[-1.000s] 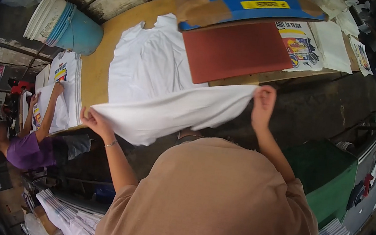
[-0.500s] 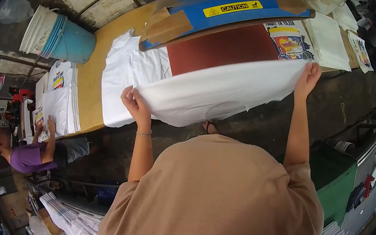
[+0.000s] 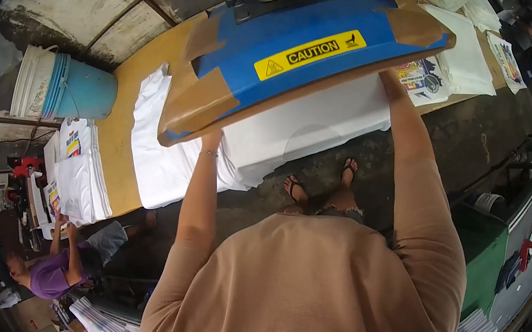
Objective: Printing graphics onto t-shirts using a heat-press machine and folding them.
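Observation:
A white T-shirt (image 3: pixel 311 122) lies spread under the raised blue plate of a heat press (image 3: pixel 301 38), its curved neckline toward me and its front edge hanging over the near side. My left hand (image 3: pixel 212 140) reaches under the plate's near left corner, by the shirt's left side. Beneath the plate's right side goes my right hand (image 3: pixel 390 82), at the shirt's right edge. The plate hides the fingers of both hands, so their grip does not show. Brown tape covers the plate's corners, and a yellow warning label (image 3: pixel 310 54) is on its front.
White shirts (image 3: pixel 153 169) lie on the yellow table (image 3: pixel 120 178) left of the press. Further left are stacked buckets (image 3: pixel 86 87) and a shirt pile (image 3: pixel 81 183), beside a person in purple (image 3: pixel 56 276). Printed shirts (image 3: pixel 423 79) lie at the right. A green box (image 3: pixel 478 252) stands lower right.
Both hands have moved forward under the press plate, carrying the shirt, which now covers the red pad. My view has shifted, and the person in purple appears lower.

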Motion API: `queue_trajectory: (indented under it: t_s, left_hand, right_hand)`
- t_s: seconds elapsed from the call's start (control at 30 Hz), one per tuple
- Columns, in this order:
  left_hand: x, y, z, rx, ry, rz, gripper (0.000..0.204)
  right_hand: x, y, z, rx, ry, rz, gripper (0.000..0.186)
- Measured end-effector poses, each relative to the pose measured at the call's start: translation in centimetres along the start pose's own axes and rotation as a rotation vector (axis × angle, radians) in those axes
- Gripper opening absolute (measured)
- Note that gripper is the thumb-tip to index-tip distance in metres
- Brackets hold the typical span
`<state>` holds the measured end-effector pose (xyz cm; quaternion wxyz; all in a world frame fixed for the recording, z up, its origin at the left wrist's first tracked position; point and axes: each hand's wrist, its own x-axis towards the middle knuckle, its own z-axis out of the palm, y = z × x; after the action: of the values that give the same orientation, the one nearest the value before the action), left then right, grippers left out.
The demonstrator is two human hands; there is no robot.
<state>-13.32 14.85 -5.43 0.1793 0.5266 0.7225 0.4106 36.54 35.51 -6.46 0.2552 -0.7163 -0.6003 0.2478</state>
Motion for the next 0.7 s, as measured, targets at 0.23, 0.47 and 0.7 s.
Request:
queue_trajectory:
  t_s: [0.23,0.47,0.7]
  left_hand:
    - [-10.8,1.3,-3.7,-0.541,0.026,-0.404,0.034]
    - [-16.5,5.9,-2.3,-1.154,-0.076,-0.817,0.054]
    - [-16.8,6.4,-4.4,-0.8,-0.112,-0.782,0.045]
  right_hand:
    - [-12.1,3.0,-6.4,0.257,0.431,-0.029,0.037]
    - [-22.1,0.0,-5.5,1.113,-0.095,0.527,0.05]
    - [-21.6,-0.9,-8.3,1.315,-0.36,0.498,0.023]
